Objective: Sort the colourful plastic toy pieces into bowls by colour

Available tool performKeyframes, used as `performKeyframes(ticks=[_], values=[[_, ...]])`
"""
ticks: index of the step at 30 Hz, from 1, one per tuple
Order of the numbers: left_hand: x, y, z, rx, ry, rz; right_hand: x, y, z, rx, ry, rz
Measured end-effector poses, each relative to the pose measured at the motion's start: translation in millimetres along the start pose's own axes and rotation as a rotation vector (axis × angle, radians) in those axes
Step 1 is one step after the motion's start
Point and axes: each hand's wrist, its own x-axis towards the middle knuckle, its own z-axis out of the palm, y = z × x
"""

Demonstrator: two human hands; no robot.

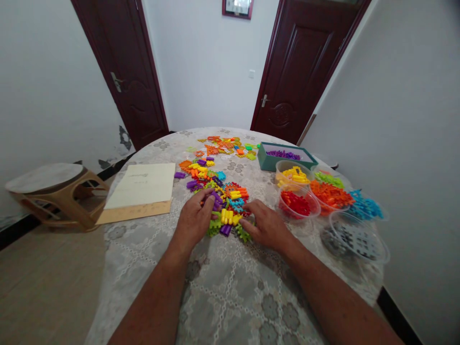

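A heap of plastic building pieces lies in front of me, with toothed gears and short tubes in several colours. My left hand is at the heap's left side, its thumb and fingers closed around a purple tube piece. My right hand rests at the right side with thumb and index finger apart. Its thumb tip is by a yellow piece, and its index finger is near a blue gear. Between my hands sit yellow tubes, green gears and a purple tube.
Clear tubs of yellow, red, orange, blue and grey pieces stand at right. Behind them is a green box of purple pieces. Papers lie left; more pieces lie at the far side.
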Motion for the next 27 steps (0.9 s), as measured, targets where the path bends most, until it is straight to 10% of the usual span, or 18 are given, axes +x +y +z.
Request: performKeyframes(ticks=[6, 15, 21, 27], values=[[2, 1, 0.6, -0.027, 0.016, -0.031, -1, 4, 1, -0.019, -0.146, 0.047], [4, -5, -3.8, 0.17, 0.054, 0.061, 4, 23, 1, -0.058, -0.09, 0.169], [3, -2, -0.9, 0.205, 0.0, 0.073, 10, 20, 20, 0.006, 0.139, -0.01], [3, -3, 0.7, 0.224, -0.007, 0.091, 23, 23, 31, 0.022, 0.054, -0.012]])
